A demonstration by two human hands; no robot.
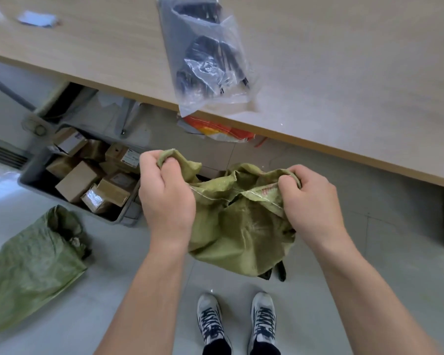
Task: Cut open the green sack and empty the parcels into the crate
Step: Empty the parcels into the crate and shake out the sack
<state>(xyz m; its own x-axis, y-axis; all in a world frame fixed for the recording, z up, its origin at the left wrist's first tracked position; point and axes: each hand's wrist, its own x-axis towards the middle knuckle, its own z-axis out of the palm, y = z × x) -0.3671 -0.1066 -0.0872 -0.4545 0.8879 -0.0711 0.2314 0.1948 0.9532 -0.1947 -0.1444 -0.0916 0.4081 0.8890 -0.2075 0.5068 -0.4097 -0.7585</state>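
I hold a limp green woven sack [241, 226] in the air above the floor. My left hand [167, 198] grips one bunched corner of it and my right hand [310, 201] grips the opposite edge. The sack hangs slack between them and looks flat. To the left stands a dark grey crate [34, 184] on the floor, holding several brown cardboard parcels [77, 180]. The sack's left corner hangs close to the crate's right end.
A second green sack [28, 270] lies on the floor at the lower left. A light wooden table [344, 85] spans the top, with a clear plastic bag of black cables [210, 62] overhanging its edge. An orange-and-white bag [215, 130] lies under it. My shoes [237, 321] are below.
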